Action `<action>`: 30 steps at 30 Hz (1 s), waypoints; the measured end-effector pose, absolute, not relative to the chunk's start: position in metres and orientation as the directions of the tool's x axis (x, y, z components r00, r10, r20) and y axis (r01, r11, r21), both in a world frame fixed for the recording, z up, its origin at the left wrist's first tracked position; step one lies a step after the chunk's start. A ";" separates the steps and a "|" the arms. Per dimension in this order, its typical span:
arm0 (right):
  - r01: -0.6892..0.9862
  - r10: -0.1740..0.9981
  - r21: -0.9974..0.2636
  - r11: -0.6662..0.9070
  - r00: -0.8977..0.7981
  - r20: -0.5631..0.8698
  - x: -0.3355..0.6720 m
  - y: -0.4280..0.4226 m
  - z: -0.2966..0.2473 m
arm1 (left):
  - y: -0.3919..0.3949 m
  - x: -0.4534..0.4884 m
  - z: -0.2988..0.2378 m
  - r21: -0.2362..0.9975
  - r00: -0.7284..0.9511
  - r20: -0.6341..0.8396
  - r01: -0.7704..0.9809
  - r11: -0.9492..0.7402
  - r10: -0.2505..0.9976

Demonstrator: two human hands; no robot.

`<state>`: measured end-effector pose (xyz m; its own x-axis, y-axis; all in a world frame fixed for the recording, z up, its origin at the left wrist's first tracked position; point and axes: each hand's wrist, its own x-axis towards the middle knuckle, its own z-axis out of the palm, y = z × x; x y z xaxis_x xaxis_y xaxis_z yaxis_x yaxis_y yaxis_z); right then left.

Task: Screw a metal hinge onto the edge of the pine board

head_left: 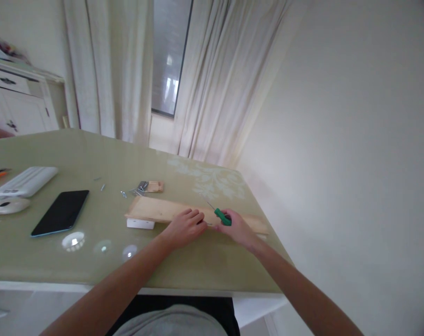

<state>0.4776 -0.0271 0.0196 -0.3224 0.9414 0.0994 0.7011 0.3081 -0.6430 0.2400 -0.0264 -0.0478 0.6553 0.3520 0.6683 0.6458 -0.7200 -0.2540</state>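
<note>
Where its left end sits over a white block (140, 224) on the glossy table (93, 156), the long, flat, pale wooden board (157, 208) looks light and stiff, best held by its edges. The left hand (187, 227) lies mid-board, fingers half-bent; whether they pinch anything, I cannot tell. Rightward, a slim-shafted, green-handled screwdriver (222, 216) sits within the curled right hand (238, 227).

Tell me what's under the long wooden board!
A white block shows under the wooden board at its left end, a pale bit near its right. The board hides the rest.
</note>
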 end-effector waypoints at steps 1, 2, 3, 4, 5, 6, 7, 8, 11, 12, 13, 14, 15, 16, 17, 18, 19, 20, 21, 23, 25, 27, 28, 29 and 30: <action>0.695 0.942 -0.648 0.311 -0.317 0.112 0.473 -0.030 0.012 | -0.027 0.240 -0.048 -0.248 0.654 0.666 0.647 -0.721 0.358; 0.692 0.942 -0.648 0.318 -0.309 0.132 0.469 -0.032 0.007 | -0.028 0.240 -0.048 -0.243 0.652 0.665 0.649 -0.721 0.364; 0.690 0.941 -0.646 0.328 -0.303 0.153 0.466 -0.034 0.003 | -0.028 0.240 -0.048 -0.239 0.651 0.665 0.649 -0.722 0.365; 0.689 0.938 -0.641 0.338 -0.298 0.175 0.462 -0.034 0.001 | -0.028 0.240 -0.048 -0.237 0.650 0.666 0.650 -0.723 0.366; 0.689 0.936 -0.635 0.349 -0.295 0.193 0.459 -0.035 0.000 | -0.028 0.240 -0.048 -0.234 0.647 0.668 0.652 -0.721 0.368; 0.691 0.933 -0.629 0.358 -0.296 0.205 0.457 -0.034 0.000 | -0.028 0.240 -0.048 -0.230 0.644 0.669 0.654 -0.721 0.370; 0.693 0.930 -0.622 0.365 -0.297 0.214 0.454 -0.034 0.000 | -0.028 0.241 -0.048 -0.226 0.642 0.671 0.655 -0.721 0.372; 0.695 0.929 -0.616 0.370 -0.298 0.221 0.452 -0.033 0.000 | -0.028 0.241 -0.048 -0.223 0.639 0.673 0.655 -0.722 0.373; 0.704 0.924 -0.598 0.383 -0.298 0.241 0.449 -0.031 0.000 | -0.027 0.241 -0.048 -0.215 0.639 0.676 0.648 -0.731 0.367; 0.706 0.921 -0.592 0.389 -0.299 0.248 0.449 -0.031 0.000 | -0.027 0.241 -0.048 -0.212 0.639 0.677 0.644 -0.735 0.365; 0.708 0.919 -0.586 0.393 -0.302 0.253 0.450 -0.031 0.000 | -0.027 0.241 -0.048 -0.208 0.640 0.676 0.641 -0.739 0.365; 0.711 0.918 -0.580 0.397 -0.304 0.255 0.450 -0.031 -0.001 | -0.028 0.241 -0.047 -0.202 0.639 0.676 0.640 -0.742 0.366; 0.715 0.917 -0.574 0.399 -0.306 0.256 0.451 -0.031 -0.001 | -0.028 0.241 -0.047 -0.197 0.638 0.676 0.638 -0.744 0.368; 0.719 0.916 -0.568 0.400 -0.307 0.256 0.452 -0.031 -0.001 | -0.028 0.241 -0.047 -0.192 0.636 0.677 0.639 -0.744 0.371; 0.723 0.916 -0.563 0.401 -0.309 0.256 0.452 -0.031 -0.001 | -0.028 0.241 -0.047 -0.192 0.635 0.676 0.641 -0.743 0.374; 0.727 0.916 -0.557 0.402 -0.309 0.257 0.453 -0.031 -0.001 | -0.028 0.241 -0.048 -0.196 0.635 0.676 0.644 -0.740 0.374; 0.730 0.915 -0.552 0.404 -0.309 0.260 0.452 -0.030 -0.001 | -0.027 0.241 -0.048 -0.203 0.635 0.675 0.649 -0.733 0.375; 0.731 0.914 -0.548 0.406 -0.308 0.265 0.451 -0.030 -0.001 | -0.027 0.242 -0.049 -0.215 0.636 0.675 0.653 -0.726 0.373; 0.731 0.912 -0.546 0.409 -0.307 0.272 0.449 -0.029 0.000 | -0.027 0.242 -0.050 -0.228 0.638 0.676 0.656 -0.719 0.368; 0.727 0.909 -0.548 0.415 -0.305 0.284 0.445 -0.028 0.001 | -0.027 0.242 -0.051 -0.252 0.640 0.682 0.660 -0.708 0.355; 0.720 0.905 -0.549 0.424 -0.309 0.293 0.439 -0.027 0.002 | -0.027 0.242 -0.052 -0.264 0.639 0.689 0.661 -0.702 0.342; 0.717 0.899 -0.544 0.435 -0.319 0.299 0.435 -0.027 0.002 | -0.028 0.242 -0.051 -0.260 0.627 0.704 0.664 -0.701 0.333; 0.718 0.897 -0.540 0.439 -0.322 0.302 0.434 -0.026 0.002 | -0.028 0.242 -0.051 -0.252 0.618 0.713 0.666 -0.702 0.331; 0.721 0.896 -0.534 0.442 -0.323 0.305 0.433 -0.026 0.002 | -0.028 0.241 -0.050 -0.241 0.609 0.721 0.668 -0.704 0.331; 0.724 0.895 -0.529 0.443 -0.324 0.307 0.433 -0.026 0.001 | -0.028 0.241 -0.050 -0.225 0.599 0.727 0.669 -0.708 0.336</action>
